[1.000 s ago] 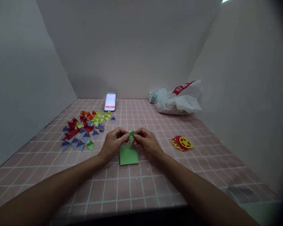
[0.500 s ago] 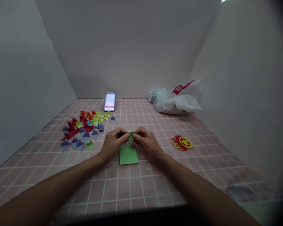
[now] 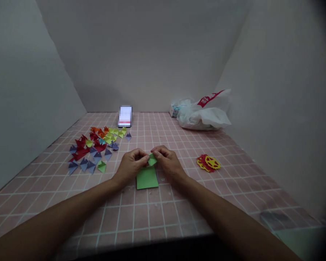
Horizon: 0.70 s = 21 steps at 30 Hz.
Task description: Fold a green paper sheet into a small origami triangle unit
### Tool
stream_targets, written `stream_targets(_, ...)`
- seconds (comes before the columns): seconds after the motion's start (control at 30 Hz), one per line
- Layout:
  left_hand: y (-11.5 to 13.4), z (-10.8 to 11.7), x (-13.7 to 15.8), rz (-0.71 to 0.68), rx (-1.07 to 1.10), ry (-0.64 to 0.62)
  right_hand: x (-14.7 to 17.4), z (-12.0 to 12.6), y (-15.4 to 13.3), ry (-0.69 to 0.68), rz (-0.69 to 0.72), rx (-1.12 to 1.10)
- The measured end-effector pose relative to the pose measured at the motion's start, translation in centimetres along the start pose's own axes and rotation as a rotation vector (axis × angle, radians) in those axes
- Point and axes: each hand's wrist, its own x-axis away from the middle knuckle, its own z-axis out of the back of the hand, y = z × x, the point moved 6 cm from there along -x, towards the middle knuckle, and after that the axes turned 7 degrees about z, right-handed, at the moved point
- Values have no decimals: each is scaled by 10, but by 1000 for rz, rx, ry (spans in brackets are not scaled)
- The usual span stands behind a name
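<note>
A small folded piece of green paper (image 3: 152, 160) is pinched between my two hands, above the middle of the table. My left hand (image 3: 130, 165) grips its left side with thumb and fingers. At its right upper edge, my right hand (image 3: 168, 162) closes on it, the fingertips partly hidden behind the paper. Just below lies a stack of square green paper sheets (image 3: 147, 178), flat on the cloth. To the left sits a folded green paper piece (image 3: 101, 166), beside several purple folded pieces (image 3: 91, 166).
Red folded papers (image 3: 81, 149) and yellow ones (image 3: 110, 137) spread over the left of the checked tablecloth (image 3: 119, 221). A phone (image 3: 125, 116) stands at the back. Right lie red and yellow gear-shaped cutouts (image 3: 208, 163); behind them are a white plastic bag (image 3: 203, 117) and tissue pack (image 3: 175, 110).
The folded green paper has turned in my fingers and more of its face shows. My right fingers have shifted up along its edge. The whole view has moved slightly.
</note>
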Motion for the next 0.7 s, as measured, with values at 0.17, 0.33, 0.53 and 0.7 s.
stream_targets(0.17,1,3,-1,14,61,30,-1,-2,6,-27,-41,-23)
stream_targets(0.33,-3,-3,-1,53,145,-42,0,0,-8,-2,95,37)
stream_targets(0.53,-8,1,-5,73,92,-29,1,0,-3,-1,47,44)
stream_targets(0.7,-8,3,-7,14,45,-69,3,0,8,19,-152,-129)
